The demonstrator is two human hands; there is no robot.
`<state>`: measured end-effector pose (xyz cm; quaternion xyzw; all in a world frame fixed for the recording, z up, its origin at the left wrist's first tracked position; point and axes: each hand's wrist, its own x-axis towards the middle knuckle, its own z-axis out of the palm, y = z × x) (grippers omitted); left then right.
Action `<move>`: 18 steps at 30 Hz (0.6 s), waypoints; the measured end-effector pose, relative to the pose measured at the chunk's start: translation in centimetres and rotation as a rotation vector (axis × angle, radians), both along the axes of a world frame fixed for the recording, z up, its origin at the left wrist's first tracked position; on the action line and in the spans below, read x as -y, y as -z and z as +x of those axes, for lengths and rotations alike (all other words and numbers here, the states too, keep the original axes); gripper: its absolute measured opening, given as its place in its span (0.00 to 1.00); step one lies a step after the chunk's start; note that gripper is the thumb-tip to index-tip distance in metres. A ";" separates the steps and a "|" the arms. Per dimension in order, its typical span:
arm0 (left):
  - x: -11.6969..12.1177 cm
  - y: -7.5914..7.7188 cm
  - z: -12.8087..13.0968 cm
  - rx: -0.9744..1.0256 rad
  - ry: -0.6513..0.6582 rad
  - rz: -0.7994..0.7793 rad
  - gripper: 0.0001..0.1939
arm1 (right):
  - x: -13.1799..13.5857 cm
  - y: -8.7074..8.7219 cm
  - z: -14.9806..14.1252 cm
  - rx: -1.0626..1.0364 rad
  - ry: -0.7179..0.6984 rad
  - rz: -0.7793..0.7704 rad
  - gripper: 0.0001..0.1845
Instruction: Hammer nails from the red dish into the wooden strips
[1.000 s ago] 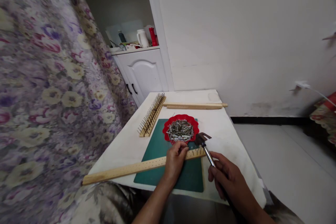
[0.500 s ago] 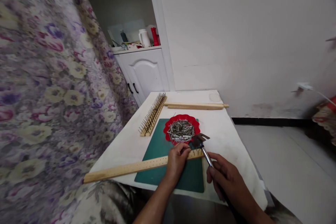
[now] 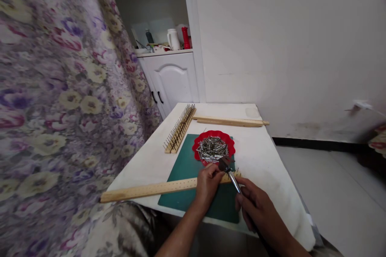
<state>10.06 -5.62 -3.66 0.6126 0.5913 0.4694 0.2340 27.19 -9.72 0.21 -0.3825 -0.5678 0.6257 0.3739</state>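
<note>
Strip (image 3: 163,187) ran nine to three o'clock under our nearer left hand (image 3: 206,184), fingers together; our right hand (image 3: 257,201), at four o'clock, gripped the hammer (image 3: 235,182).

Floral curtain (image 3: 66,100), white cabinet (image 3: 173,78), pale wall (image 3: 271,40), light tiled floor (image 3: 325,180)

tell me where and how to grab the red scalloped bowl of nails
Probably best by the wavy rim of the red scalloped bowl, from its far left: the edge flares out past the heaped nails, while the left hand and hammer head crowd the near side.
</note>
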 end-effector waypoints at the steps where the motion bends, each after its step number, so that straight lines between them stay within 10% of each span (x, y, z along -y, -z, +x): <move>1: 0.0 0.1 0.0 0.008 0.002 -0.007 0.07 | 0.0 0.1 0.0 -0.005 0.000 0.000 0.19; 18: 0.1 0.4 -0.1 0.008 -0.013 -0.010 0.08 | 0.2 0.0 0.3 0.037 -0.011 0.036 0.18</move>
